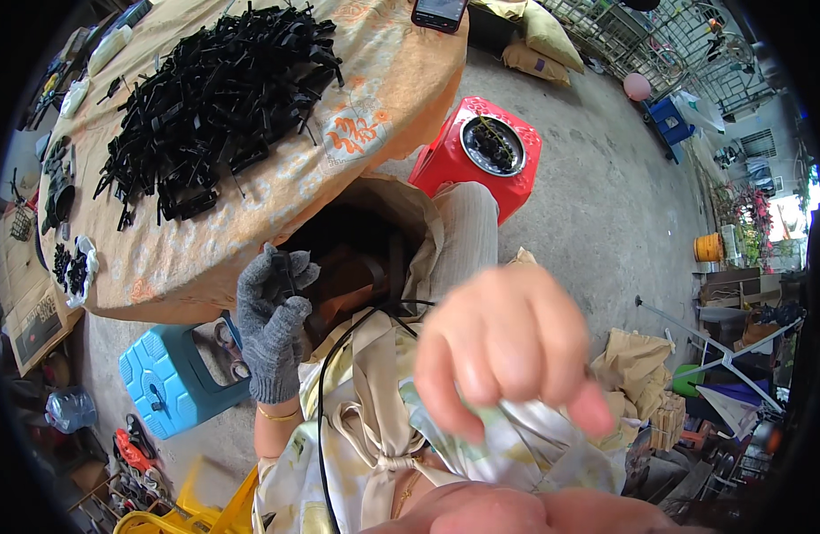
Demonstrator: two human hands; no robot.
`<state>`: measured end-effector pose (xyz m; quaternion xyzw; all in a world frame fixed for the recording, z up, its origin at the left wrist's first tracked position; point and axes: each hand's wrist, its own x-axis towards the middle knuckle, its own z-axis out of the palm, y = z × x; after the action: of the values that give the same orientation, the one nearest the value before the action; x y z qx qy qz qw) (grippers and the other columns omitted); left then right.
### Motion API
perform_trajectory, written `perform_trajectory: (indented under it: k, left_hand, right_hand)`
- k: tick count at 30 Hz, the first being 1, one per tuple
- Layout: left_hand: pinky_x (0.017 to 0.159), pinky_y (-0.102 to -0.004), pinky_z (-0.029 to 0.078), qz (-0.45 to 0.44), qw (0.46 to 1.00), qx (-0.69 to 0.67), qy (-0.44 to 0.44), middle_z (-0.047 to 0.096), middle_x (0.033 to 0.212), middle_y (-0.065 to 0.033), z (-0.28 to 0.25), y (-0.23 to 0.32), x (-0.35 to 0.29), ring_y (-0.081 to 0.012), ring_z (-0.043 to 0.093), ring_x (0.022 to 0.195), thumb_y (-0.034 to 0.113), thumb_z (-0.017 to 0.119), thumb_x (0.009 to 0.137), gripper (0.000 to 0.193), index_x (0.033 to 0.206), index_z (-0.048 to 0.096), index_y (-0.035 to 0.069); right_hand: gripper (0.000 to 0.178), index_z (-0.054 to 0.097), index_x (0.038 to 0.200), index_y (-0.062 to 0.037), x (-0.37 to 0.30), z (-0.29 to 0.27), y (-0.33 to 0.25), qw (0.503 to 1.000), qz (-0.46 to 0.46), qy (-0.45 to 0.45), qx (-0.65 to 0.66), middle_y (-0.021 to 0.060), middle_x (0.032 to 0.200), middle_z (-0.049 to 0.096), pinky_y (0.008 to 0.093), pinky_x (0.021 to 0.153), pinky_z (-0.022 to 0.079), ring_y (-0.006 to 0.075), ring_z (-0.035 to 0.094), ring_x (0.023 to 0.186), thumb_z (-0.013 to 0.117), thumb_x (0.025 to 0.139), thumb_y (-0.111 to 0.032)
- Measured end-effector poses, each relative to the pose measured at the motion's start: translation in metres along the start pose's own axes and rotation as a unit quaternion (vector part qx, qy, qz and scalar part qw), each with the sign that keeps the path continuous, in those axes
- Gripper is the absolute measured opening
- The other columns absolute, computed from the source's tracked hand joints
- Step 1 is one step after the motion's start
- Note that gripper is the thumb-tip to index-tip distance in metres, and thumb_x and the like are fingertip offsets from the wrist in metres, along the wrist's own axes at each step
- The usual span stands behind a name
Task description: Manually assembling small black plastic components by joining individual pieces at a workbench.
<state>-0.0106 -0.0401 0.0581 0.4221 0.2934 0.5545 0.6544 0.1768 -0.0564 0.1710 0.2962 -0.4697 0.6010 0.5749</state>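
Grey knit is covering the left hand (274, 334), and its grip appears to be pinching 1 small black piece (286, 272) between thumb and fingers, just beside the near edge of the counter (276, 200) and by the mouth of a brown sack (430, 222). The bare right hand (512, 343) is hanging blurred close to the camera, knuckles showing and fingers curled; whether that grip is holding anything, a viewer cannot tell. On the counter, a heap of similar black pieces (223, 98) is lying in a tangle, while a metal bowl (464, 141) is sitting on a red stool (512, 198), holding more dark bits. Judging by this, the person is probably working on 1 piece apart from the heap. The next move is likely calling for the right fingers to meet that piece, and for a steady left pinch, since something so small could be slipping.
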Motion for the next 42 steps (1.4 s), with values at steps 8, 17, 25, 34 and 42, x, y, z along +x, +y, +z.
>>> perform_trajectory:
  k: [8,17,25,34,42]
  left_hand:
    - [0.088,-0.0386,0.044,-0.036,0.996,-0.084,0.009,0.054,0.111,-0.0156,-0.024,-0.021,-0.002,-0.0262,0.053,0.105,0.014,0.066,0.077,0.053,0.122,0.041,0.002]
    - [0.094,-0.0445,0.041,0.004,1.000,-0.016,-0.021,0.051,0.116,-0.0181,-0.019,-0.017,0.003,-0.0300,0.051,0.110,0.002,0.064,0.074,0.059,0.127,0.037,0.004]
    - [0.092,-0.0389,0.043,-0.035,0.996,-0.076,-0.034,0.052,0.117,-0.0188,-0.006,-0.015,0.006,-0.0296,0.053,0.107,-0.003,0.065,0.069,0.058,0.121,0.043,0.007]
    - [0.089,-0.0334,0.046,-0.062,0.994,-0.086,-0.020,0.054,0.112,-0.0099,0.012,-0.003,0.003,-0.0216,0.053,0.105,-0.004,0.066,0.069,0.050,0.114,0.047,0.008]
    - [0.093,-0.0373,0.044,-0.098,0.983,-0.126,-0.090,0.049,0.119,-0.0070,0.014,-0.006,0.004,-0.0213,0.048,0.111,0.000,0.069,0.070,0.052,0.116,0.046,0.007]
  right_hand:
    - [0.018,0.052,0.085,0.0004,0.041,0.009,0.036,0.840,0.498,0.180,-0.123,0.0033,0.066,0.057,0.0241,0.051,0.040,0.0071,0.051,0.060,0.059,0.085,-0.016]
    - [0.018,0.053,0.089,0.0052,0.053,0.039,0.053,0.808,0.501,0.178,-0.254,0.0225,0.077,0.060,0.0429,0.067,0.045,0.0365,0.059,0.075,0.050,0.077,-0.009]
    - [0.030,0.049,0.110,-0.0017,0.036,0.038,-0.002,0.804,0.493,0.180,-0.281,0.0048,0.082,0.057,0.0207,0.057,0.043,0.0074,0.055,0.069,0.058,0.081,-0.005]
    - [0.037,0.058,0.108,-0.0013,-0.043,-0.049,0.010,0.678,0.410,0.152,-0.590,0.0029,0.076,0.057,0.0189,0.055,0.041,0.0050,0.051,0.063,0.070,0.074,-0.008]
    - [0.027,0.063,0.099,-0.0006,-0.078,-0.069,0.024,0.740,0.350,0.235,-0.524,0.0023,0.076,0.056,0.0188,0.054,0.040,0.0046,0.049,0.061,0.070,0.074,-0.006]
